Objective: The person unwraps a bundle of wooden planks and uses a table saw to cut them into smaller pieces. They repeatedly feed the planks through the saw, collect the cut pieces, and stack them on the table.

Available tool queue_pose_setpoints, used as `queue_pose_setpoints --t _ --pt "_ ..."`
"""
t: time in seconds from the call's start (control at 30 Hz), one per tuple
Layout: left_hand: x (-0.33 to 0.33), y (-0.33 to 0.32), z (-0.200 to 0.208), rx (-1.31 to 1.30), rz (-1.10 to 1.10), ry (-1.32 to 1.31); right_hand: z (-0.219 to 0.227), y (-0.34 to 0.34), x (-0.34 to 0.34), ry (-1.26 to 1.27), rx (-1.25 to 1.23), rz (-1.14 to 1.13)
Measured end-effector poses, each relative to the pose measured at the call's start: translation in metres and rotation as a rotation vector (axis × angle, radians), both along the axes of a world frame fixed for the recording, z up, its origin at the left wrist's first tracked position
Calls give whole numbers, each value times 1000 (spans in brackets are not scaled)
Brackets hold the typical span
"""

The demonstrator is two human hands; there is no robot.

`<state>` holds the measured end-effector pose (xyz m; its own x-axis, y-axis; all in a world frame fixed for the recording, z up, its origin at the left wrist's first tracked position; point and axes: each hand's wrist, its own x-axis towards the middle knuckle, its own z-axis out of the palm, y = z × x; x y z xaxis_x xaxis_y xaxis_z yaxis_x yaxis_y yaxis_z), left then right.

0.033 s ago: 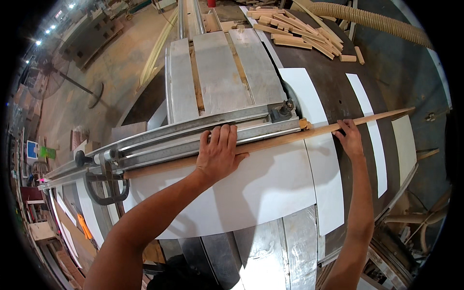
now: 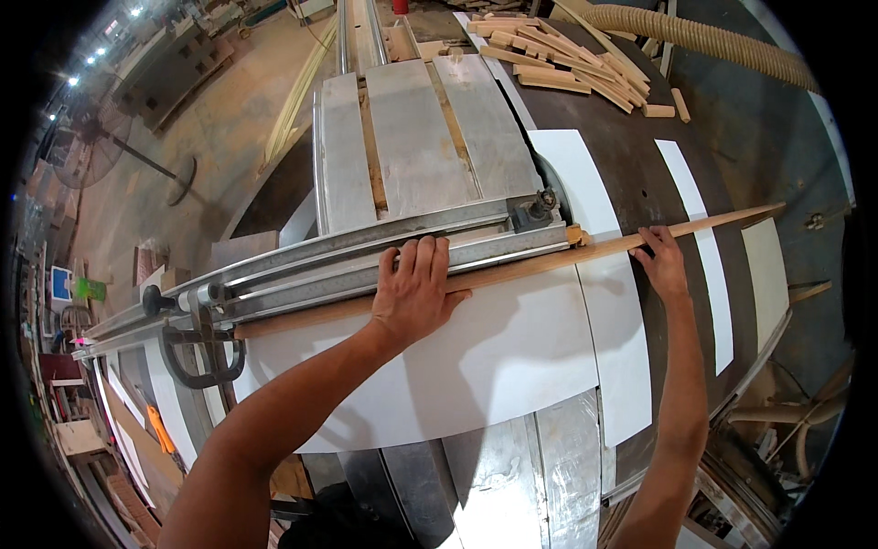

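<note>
A long, thin wooden strip [image 2: 530,267] lies along the near side of a metal fence [image 2: 320,291], slanting up to the right across the machine table. My left hand [image 2: 412,288] curls its fingers over the fence, with the thumb lying along the strip, pressing the two together. Farther right, my right hand [image 2: 662,263] pinches the strip between thumb and fingers, beyond the fence's end. A small orange-brown block [image 2: 577,235] sits at that fence end, beside a dark metal stop [image 2: 533,214]. Under the strip is a white board [image 2: 476,366].
Cut wooden pieces [image 2: 572,59] are piled at the far right of the dark tabletop [image 2: 631,146]. A black looped handle [image 2: 197,371] stands at the fence's left end. The slotted metal table [image 2: 412,137] stretches away behind it. A ribbed hose [image 2: 704,41] crosses the upper right.
</note>
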<state>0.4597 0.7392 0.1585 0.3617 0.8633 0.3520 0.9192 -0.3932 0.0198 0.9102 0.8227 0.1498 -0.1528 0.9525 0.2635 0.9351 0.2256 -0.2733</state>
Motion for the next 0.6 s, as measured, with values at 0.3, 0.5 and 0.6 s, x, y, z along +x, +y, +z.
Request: queue_pose_setpoints --t 0.3,0.5,0.6 --pt "1 1 0 16 -7 5 -3 3 4 -9 18 16" --pt "1 1 0 12 -11 -9 -3 3 4 -10 10 12" --pt "0 1 0 7 -10 -23 -2 4 3 9 9 22"
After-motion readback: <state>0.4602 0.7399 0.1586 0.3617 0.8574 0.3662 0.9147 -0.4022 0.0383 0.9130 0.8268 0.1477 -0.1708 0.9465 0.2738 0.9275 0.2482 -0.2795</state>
